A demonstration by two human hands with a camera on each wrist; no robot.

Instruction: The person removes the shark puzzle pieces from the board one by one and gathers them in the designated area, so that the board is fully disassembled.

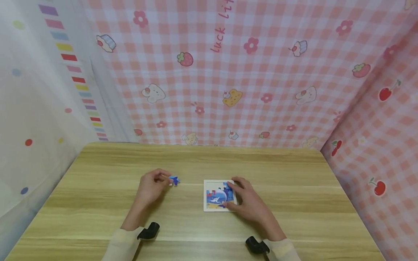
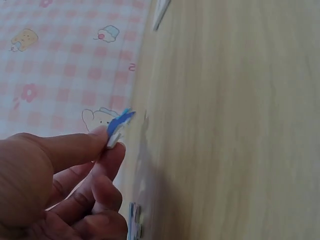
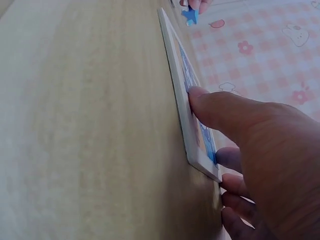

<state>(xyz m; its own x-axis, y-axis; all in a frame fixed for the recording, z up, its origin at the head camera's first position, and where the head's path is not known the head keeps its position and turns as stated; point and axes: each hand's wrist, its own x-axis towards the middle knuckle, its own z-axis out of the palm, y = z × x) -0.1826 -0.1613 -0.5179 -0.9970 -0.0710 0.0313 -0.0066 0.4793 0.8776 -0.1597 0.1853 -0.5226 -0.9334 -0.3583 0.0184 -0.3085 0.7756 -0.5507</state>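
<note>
Between thumb and fingertips my left hand point(image 1: 152, 186) pinches a small blue jigsaw piece point(image 1: 174, 180), left of the puzzle. In the left wrist view, a few thin flat pieces point(image 2: 134, 220) show edge-on by the lower curled fingers. A square jigsaw puzzle in a white frame point(image 1: 205, 195) lies flat on the table; blue picture pieces cover its bottom and right, while pale backing shows at upper left. My right hand point(image 1: 249, 203) rests at its right side. The thumb point(image 3: 200, 97) and index fingertip touch the picture; the other fingers lie along the frame's edge.
The wood-grain table point(image 1: 183, 228) spreads out around both hands. A pink checked cloth point(image 1: 228, 72) hangs at its back edge, with a dotted white cloth point(image 1: 42, 119) on the left and another checked cloth point(image 1: 375, 145) on the right. Black wrist cameras point(image 1: 148, 231) sit at both sleeves.
</note>
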